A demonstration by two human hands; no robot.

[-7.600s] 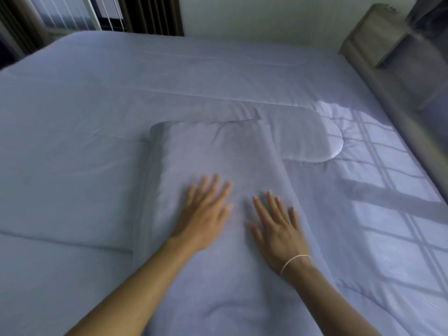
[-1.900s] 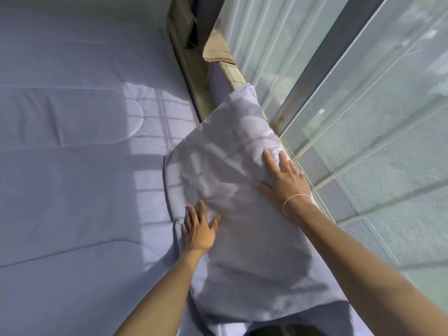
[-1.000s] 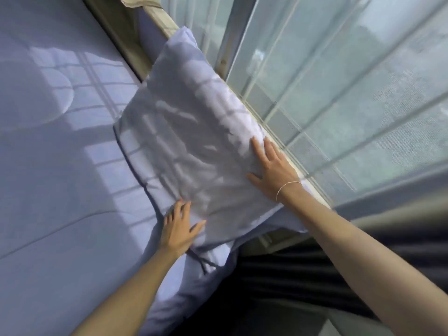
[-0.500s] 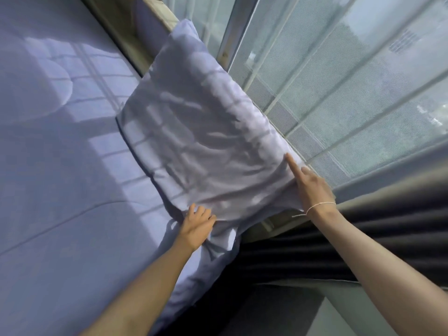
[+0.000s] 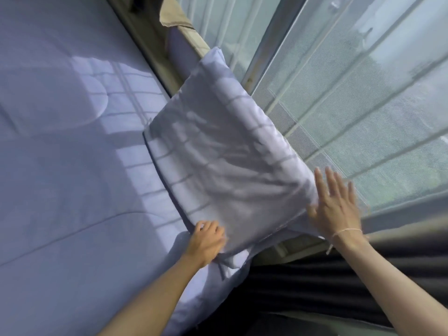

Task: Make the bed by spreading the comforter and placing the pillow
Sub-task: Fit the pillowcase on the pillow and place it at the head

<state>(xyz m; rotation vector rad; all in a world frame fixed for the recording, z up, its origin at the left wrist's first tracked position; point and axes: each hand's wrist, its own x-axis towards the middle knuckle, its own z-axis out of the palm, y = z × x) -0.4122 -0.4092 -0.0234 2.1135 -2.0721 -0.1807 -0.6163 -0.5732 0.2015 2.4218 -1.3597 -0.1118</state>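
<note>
- At the window side of the bed, the pillow (image 5: pixel 225 163) leans tilted, its lower edge on the comforter (image 5: pixel 72 166) and its upper edge against the bed frame (image 5: pixel 155 64) and the window (image 5: pixel 363 93).
- The comforter lies spread flat across the bed, with stitched seams and a pattern of sunlit window bars falling across it near the pillow.
- The left hand (image 5: pixel 206 241) is at the pillow's near lower corner; its fingers (image 5: pixel 206 226) are curled onto the fabric there, gripping the corner, though the thumb is hidden beneath.
- The right hand (image 5: pixel 334 204) lies at the pillow's near upper corner, beside the window; its fingers (image 5: pixel 332 180) are straight and spread, so this hand grips nothing, and the thumb side touches the pillow's edge. It is slightly blurred.
- A thin light bracelet (image 5: pixel 346 231) circles the right wrist.
- Below the pillow's near edge, loose folds of pale fabric hang off the bed's side over a dark curtain (image 5: pixel 315 282).
- The window carries a fine mesh screen and pale bars.
- A tan piece of material (image 5: pixel 172 13) shows at the far end of the frame, near the top of the view.
</note>
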